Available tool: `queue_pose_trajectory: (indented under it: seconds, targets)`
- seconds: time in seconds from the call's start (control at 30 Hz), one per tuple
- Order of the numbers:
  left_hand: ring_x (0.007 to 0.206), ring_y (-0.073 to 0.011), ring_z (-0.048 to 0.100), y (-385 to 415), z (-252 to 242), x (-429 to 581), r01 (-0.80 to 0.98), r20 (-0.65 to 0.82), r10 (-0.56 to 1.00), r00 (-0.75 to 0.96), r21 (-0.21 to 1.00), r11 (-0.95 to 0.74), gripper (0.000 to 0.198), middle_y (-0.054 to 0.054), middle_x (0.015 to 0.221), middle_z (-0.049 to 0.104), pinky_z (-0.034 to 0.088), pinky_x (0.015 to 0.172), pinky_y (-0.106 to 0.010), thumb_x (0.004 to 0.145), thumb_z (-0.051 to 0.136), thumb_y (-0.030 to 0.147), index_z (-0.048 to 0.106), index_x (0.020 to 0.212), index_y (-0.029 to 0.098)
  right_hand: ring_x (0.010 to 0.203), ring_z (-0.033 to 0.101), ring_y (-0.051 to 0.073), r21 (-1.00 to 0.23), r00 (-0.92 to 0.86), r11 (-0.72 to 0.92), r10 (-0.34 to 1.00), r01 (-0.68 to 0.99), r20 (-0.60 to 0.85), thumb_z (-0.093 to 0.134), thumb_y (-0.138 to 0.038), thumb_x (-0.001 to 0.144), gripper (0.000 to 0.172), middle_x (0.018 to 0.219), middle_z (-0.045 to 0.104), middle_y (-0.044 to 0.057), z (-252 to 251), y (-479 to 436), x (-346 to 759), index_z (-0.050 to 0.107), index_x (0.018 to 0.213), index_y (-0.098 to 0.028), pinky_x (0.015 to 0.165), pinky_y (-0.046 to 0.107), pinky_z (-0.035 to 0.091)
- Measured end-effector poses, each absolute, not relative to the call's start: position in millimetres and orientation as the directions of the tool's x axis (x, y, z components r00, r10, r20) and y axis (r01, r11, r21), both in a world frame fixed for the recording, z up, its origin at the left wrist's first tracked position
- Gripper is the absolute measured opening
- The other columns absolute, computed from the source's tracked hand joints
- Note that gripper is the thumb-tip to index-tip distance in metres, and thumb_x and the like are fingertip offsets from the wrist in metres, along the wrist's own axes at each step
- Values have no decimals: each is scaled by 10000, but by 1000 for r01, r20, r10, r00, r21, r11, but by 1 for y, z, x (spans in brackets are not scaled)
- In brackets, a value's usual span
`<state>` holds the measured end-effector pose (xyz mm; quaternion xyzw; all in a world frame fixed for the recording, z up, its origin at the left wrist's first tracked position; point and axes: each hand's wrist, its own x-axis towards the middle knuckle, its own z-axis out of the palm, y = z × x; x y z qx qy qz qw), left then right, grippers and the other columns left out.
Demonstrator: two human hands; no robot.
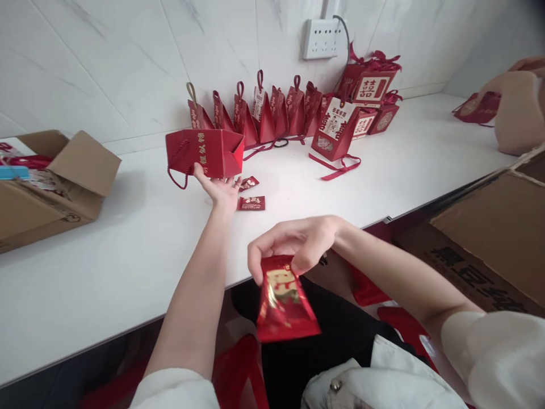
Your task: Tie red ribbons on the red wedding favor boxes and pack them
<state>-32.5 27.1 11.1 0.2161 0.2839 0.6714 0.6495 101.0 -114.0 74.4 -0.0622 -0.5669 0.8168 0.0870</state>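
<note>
A red gift bag with gold characters and a rope handle [213,153] lies tilted on its side over my left hand [221,190], thumb on its face and fingers beneath. Its open end is not clearly seen. My right hand [293,247] pinches the top of a shiny red and gold packet [285,301], which hangs in front of the counter's edge. Two small red packets lie on the white counter beside my left hand: one flat [252,203], the other [248,183] partly behind my fingers.
Several red triangular boxes [242,116] line the tiled wall. A larger red box [334,128] with a loose ribbon stands right of them, near stacked red boxes [370,88]. An open cardboard box [85,176] sits left. Cartons [489,227] stand at the right.
</note>
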Motion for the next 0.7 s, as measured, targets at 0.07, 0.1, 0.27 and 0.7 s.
queue_pose_trajectory:
  seconds: [0.07, 0.1, 0.27, 0.7]
  targets:
    - [1027, -215, 562, 27, 10, -32, -759, -92, 992, -81, 651, -2, 505, -58, 1113, 584, 485, 727, -306, 698, 412, 684, 558, 982, 292, 648, 668, 136, -855, -930, -466, 366, -226, 47, 553, -58, 653, 345, 745, 653, -11, 52, -122, 95, 483, 971, -171, 637, 274, 538]
    - [1028, -220, 563, 27, 10, -32, -764, -97, 992, -86, 646, -4, 522, -62, 1124, 584, 483, 733, -310, 701, 411, 687, 554, 1008, 290, 655, 678, 138, -815, -896, -506, 442, -285, 39, 564, -67, 670, 345, 757, 651, -16, 41, -126, 91, 466, 980, -179, 653, 289, 547]
    - [1056, -241, 553, 26, 9, -32, -776, -111, 990, -88, 631, 2, 564, -70, 1173, 569, 477, 738, -312, 714, 410, 692, 546, 1082, 286, 713, 679, 116, -709, -693, -552, 710, -440, -123, 658, -156, 729, 286, 819, 644, 6, 11, -135, 74, 477, 950, -170, 742, 276, 546]
    - [1123, -268, 522, 21, 7, -32, -778, -103, 993, -58, 628, 20, 594, -65, 1222, 535, 480, 811, -344, 708, 420, 731, 550, 1102, 304, 713, 627, 131, -900, -178, 418, 901, 121, 395, 629, -164, 780, 176, 805, 629, 22, 25, -159, 60, 552, 936, -184, 647, 280, 543]
